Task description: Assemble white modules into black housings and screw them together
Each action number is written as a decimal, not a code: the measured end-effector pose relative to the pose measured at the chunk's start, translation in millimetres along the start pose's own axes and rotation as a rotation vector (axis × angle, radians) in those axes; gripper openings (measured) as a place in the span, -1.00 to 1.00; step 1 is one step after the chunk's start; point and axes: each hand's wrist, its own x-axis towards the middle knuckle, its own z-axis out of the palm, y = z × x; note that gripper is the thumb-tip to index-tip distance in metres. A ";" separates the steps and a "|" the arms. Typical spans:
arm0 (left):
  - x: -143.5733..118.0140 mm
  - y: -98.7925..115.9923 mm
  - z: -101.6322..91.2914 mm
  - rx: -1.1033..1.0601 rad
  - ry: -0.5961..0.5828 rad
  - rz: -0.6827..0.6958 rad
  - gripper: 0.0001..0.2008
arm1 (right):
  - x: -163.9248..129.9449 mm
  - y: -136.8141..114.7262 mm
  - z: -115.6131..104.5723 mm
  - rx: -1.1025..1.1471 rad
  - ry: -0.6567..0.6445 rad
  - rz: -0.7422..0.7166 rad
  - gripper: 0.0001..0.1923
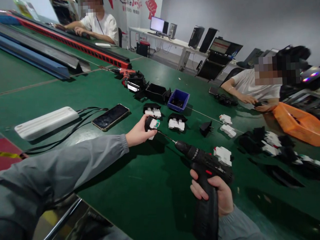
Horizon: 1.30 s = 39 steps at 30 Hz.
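Note:
My left hand [138, 133] grips a small black and white plug part [152, 124] just above the green table [142, 192]. A black cordless screwdriver [205, 171] is held upright in my right hand [216, 196]. Its thin bit [166, 137] points left, and the tip touches the part in my left hand. Similar black and white parts [176, 122] lie just beyond, with another white part [223, 155] beside the screwdriver's head.
A phone [111, 116] and a white power bank [46, 122] with a cable lie to the left. A blue bin [178, 99] and black trays [156, 92] stand behind. A seated person [257, 89] works at the right beside an orange bag [299, 125]; another person [97, 24] sits far back.

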 end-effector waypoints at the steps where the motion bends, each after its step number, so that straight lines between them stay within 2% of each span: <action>1: -0.1 0.5 0.4 0.014 0.006 0.018 -0.48 | 0.2 0.0 0.2 0.006 0.001 -0.005 -0.70; 4: -0.6 1.4 1.3 0.041 0.006 0.032 -0.47 | 0.4 -0.6 0.8 0.005 0.006 -0.011 -0.69; 12: -1.5 -0.6 1.1 0.025 -0.017 -0.039 -0.44 | 0.1 -2.4 3.1 0.000 -0.010 -0.007 -0.70; 24: -1.6 -4.7 1.5 0.143 0.033 0.162 -0.41 | 1.3 0.8 0.6 -0.047 -0.057 0.035 -0.75; 33: -3.3 -0.6 1.6 0.182 0.042 0.139 -0.40 | 1.3 0.6 0.6 -0.025 0.002 -0.006 -0.70; 39: -2.6 -0.6 0.7 0.174 0.032 0.126 -0.41 | 0.1 1.6 -0.3 -0.009 -0.003 -0.025 -0.70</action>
